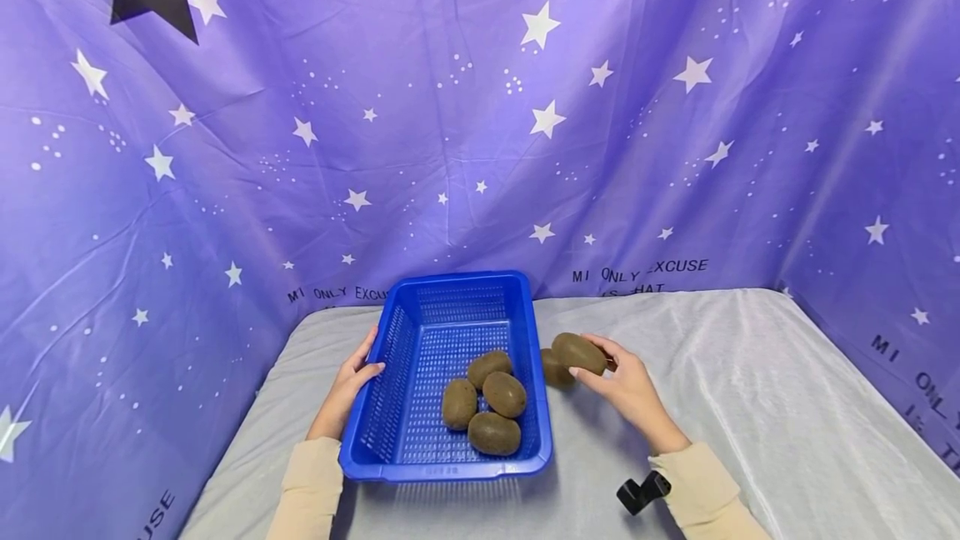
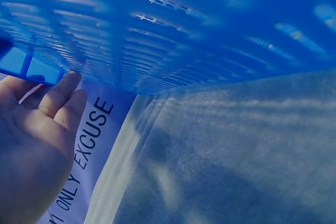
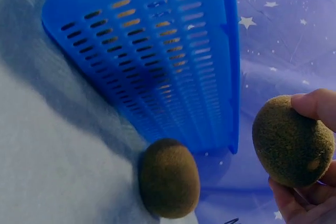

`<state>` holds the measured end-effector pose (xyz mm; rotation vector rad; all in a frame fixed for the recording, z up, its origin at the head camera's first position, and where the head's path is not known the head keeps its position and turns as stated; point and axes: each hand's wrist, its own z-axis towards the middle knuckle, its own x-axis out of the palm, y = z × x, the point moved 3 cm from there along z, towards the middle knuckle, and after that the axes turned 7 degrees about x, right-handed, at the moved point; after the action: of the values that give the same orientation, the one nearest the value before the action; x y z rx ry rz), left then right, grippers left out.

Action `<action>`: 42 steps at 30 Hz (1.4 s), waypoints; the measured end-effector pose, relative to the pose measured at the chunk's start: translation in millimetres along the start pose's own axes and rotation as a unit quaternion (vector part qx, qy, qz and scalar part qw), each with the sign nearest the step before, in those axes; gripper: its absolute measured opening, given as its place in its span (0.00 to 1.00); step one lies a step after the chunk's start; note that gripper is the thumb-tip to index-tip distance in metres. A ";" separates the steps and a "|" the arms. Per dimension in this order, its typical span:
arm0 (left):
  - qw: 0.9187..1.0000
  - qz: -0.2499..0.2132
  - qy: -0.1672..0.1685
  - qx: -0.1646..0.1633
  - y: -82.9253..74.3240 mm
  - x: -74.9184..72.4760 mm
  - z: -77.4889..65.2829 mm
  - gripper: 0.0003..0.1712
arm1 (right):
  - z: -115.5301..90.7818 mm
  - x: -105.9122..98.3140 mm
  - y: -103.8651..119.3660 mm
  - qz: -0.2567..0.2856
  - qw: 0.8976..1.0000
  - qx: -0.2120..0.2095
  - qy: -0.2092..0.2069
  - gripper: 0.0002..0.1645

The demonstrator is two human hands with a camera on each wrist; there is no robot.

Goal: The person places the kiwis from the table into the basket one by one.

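My left hand grips the left rim of a blue plastic basket, thumb over the edge and fingers beneath it, as the left wrist view shows. Several brown kiwis lie together in the basket's near right part. Just outside the right wall, my right hand holds another kiwi between thumb and fingers, raised above the table. Behind and below it a further kiwi rests on the cloth beside the basket, partly hidden in the head view.
Light grey cloth covers the table. A purple curtain with white stars and lettering hangs at the back and both sides. On the right wrist sits a black device.
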<state>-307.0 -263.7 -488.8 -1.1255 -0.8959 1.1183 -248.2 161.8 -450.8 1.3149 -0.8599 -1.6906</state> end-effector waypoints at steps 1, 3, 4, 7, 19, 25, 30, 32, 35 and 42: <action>1.000 -0.002 0.001 0.002 -0.4 0.3 0.2 0.39 | -0.2 0.0 1.8 0.000 1.000 0.000 0.001 0.34; 1.000 -0.006 0.003 0.005 -0.9 0.7 0.7 0.39 | -0.5 0.3 5.2 -0.003 1.000 0.000 0.003 0.34; 1.000 -0.009 0.003 0.005 -1.1 0.8 0.9 0.39 | -0.6 0.5 6.8 -0.005 1.000 0.000 0.004 0.34; 1.000 -0.012 0.000 0.003 -1.3 0.8 1.5 0.39 | -0.9 1.7 11.6 -0.002 1.000 -0.003 0.010 0.34; 1.000 -0.014 -0.004 -0.009 -0.9 1.7 1.6 0.39 | -5.5 14.9 30.6 0.024 0.999 -0.001 0.038 0.32; 1.000 -0.007 -0.007 -0.012 -1.3 2.2 1.0 0.39 | -7.0 25.2 36.1 0.030 0.998 -0.020 0.048 0.32; 1.000 -0.007 -0.008 -0.015 -1.7 2.4 0.8 0.39 | -6.8 34.2 34.4 0.040 0.997 -0.035 0.056 0.32; 1.000 -0.009 -0.008 -0.014 -1.8 2.3 0.8 0.39 | -6.8 37.6 35.0 0.046 0.996 -0.042 0.061 0.33; 1.000 -0.015 -0.002 -0.007 -2.5 1.9 0.6 0.39 | -7.0 42.5 38.2 0.046 0.995 -0.051 0.066 0.33; 1.000 -0.026 0.007 -0.001 -3.7 1.7 -1.2 0.39 | -8.2 53.3 46.0 0.051 0.993 -0.067 0.082 0.32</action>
<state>-304.7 -262.5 -485.5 -1.1055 -0.9107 1.0657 -238.5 93.5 -434.8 1.2761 -0.6932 -1.5121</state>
